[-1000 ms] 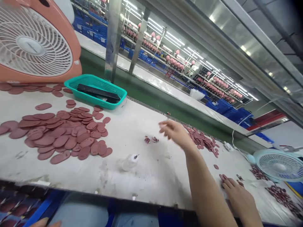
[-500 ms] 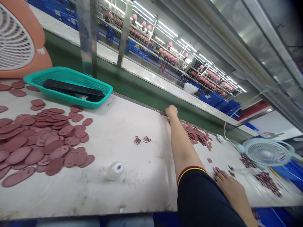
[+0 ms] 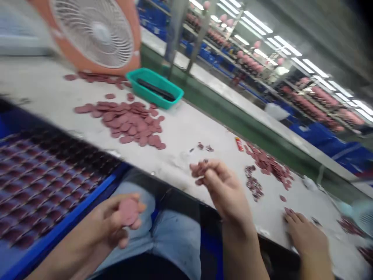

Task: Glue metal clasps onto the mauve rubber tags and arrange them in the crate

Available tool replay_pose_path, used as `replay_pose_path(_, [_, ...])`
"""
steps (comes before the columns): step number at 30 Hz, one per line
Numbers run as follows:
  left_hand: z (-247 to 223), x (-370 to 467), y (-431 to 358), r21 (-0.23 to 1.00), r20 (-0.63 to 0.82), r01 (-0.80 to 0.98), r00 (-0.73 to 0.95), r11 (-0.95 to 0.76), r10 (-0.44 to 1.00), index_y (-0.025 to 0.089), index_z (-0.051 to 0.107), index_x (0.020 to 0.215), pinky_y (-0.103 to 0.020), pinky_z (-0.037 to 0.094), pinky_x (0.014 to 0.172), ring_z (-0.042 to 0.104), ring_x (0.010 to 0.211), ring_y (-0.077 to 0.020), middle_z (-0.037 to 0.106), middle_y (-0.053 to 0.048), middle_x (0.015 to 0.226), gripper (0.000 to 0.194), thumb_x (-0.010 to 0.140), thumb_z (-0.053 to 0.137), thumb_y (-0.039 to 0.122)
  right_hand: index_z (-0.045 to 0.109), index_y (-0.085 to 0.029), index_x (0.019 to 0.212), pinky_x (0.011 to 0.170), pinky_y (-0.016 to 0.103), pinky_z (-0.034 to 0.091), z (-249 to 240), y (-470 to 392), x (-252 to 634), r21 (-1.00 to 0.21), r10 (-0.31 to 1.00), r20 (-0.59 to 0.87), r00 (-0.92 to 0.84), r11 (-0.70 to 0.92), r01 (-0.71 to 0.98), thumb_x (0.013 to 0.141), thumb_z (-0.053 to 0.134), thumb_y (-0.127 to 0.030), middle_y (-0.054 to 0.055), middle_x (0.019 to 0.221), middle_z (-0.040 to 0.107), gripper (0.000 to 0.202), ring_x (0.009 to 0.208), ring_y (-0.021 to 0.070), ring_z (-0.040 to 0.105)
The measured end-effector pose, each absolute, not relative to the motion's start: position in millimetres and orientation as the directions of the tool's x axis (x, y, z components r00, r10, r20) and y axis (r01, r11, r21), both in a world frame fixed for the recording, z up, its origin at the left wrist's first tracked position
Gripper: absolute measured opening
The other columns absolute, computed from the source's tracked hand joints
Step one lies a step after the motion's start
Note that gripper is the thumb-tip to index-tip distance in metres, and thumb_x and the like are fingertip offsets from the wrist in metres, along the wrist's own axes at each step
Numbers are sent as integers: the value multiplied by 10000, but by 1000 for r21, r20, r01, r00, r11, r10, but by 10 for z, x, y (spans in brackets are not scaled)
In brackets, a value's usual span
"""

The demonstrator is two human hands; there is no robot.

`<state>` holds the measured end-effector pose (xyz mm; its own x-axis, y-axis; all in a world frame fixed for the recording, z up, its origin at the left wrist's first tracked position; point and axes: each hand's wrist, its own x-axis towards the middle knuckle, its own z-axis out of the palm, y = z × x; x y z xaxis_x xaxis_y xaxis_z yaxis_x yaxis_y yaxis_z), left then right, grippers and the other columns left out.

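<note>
My left hand (image 3: pixel 101 223), low over my lap, is closed on a flat pink oval piece (image 3: pixel 128 212). Above the table's near edge, my right hand (image 3: pixel 225 184) pinches a few small reddish-brown pieces (image 3: pixel 199 170); motion blur hides their exact kind. A spread pile of pink oval pieces (image 3: pixel 131 122) lies on the table left of my right hand. Right of that hand is a cluster of small dark, shiny pieces (image 3: pixel 253 184). Two small dark bits (image 3: pixel 209 148) lie just beyond it.
A co-worker's hand (image 3: pixel 309 237) rests on the table at right, near another pink pile (image 3: pixel 268 161). An orange fan (image 3: pixel 99 33) and a green basket (image 3: pixel 154 87) stand at the back left. Left of my lap is a blue crate (image 3: pixel 58 241) with rows of dark-red pieces.
The view has swung left and down, bringing my lap and the crate in. My right hand has come back from the table's far edge; my left hand has entered view holding an oval piece.
</note>
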<state>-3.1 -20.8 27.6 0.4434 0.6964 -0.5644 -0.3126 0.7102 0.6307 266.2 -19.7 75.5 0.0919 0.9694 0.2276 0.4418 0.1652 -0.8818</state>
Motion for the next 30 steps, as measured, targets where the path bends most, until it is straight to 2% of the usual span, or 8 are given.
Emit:
replay_pose_path(3, [380, 25, -333, 585, -574, -432, 377, 686, 727, 277, 839, 849, -161, 473, 505, 691, 714, -156, 765, 13, 802, 428, 516, 1004, 491, 760, -311, 989, 703, 235, 615, 624, -494, 2204, -992, 997, 76, -24, 78, 101, 918, 746, -434, 0, 934, 769, 143, 826, 147, 748])
replay_pose_path(5, [376, 40, -383, 571, -551, -452, 407, 685, 728, 246, 843, 865, -164, 493, 509, 679, 693, -154, 746, -14, 770, 456, 507, 1019, 466, 793, -347, 978, 712, 209, 605, 637, -616, 2017, -999, 998, 23, -54, 24, 29, 877, 802, -327, -18, 915, 772, 103, 804, 125, 738])
replay_pose_path(7, [343, 21, -423, 571, -520, -451, 449, 686, 727, 221, 840, 883, -166, 508, 519, 670, 716, -160, 732, -34, 780, 447, 538, 1016, 444, 798, -369, 989, 724, 204, 604, 678, -659, 1917, -995, 998, 34, -59, 39, 95, 877, 798, -265, -31, 920, 788, 152, 809, 120, 740])
replay_pose_path(9, [320, -9, -445, 583, -480, -439, 493, 684, 726, 185, 823, 801, -158, 514, 537, 651, 737, -152, 716, -44, 795, 355, 594, 997, 416, 793, -372, 1003, 726, 217, 608, 717, -651, 1877, -981, 996, 62, -67, 74, 182, 878, 795, -244, -38, 935, 800, 178, 815, 128, 748])
replay_pose_path(13, [333, -34, -435, 587, -471, -415, 523, 695, 710, 160, 812, 748, -158, 520, 559, 628, 731, -145, 715, -57, 796, 317, 629, 980, 400, 787, -312, 947, 683, 234, 598, 771, -605, 1871, -936, 987, 96, -128, 133, 326, 876, 796, -255, -26, 882, 801, 91, 786, 148, 753])
replay_pose_path(16, [331, -31, -417, 581, -486, -412, 515, 702, 706, 171, 835, 829, -164, 526, 564, 636, 725, -149, 738, -69, 810, 346, 633, 976, 418, 778, -283, 924, 658, 226, 588, 805, -575, 1880, -911, 979, 114, -169, 171, 375, 882, 791, -269, -23, 860, 799, 46, 763, 141, 749])
replay_pose_path(24, [275, -39, -407, 560, -486, -440, 511, 702, 709, 190, 839, 823, -153, 548, 560, 654, 688, -131, 751, -49, 782, 298, 656, 972, 399, 760, -262, 945, 638, 240, 577, 875, -488, 1927, -839, 950, 132, -282, 258, 479, 896, 777, -251, -26, 843, 791, 53, 701, 127, 726])
replay_pose_path(30, [267, -43, -426, 549, -477, -445, 529, 708, 702, 195, 836, 818, -141, 560, 566, 645, 666, -106, 734, -28, 793, 316, 643, 978, 417, 739, -265, 929, 626, 207, 549, 906, -448, 1931, -810, 927, 140, -347, 309, 499, 891, 780, -216, -66, 784, 769, 75, 649, 87, 698])
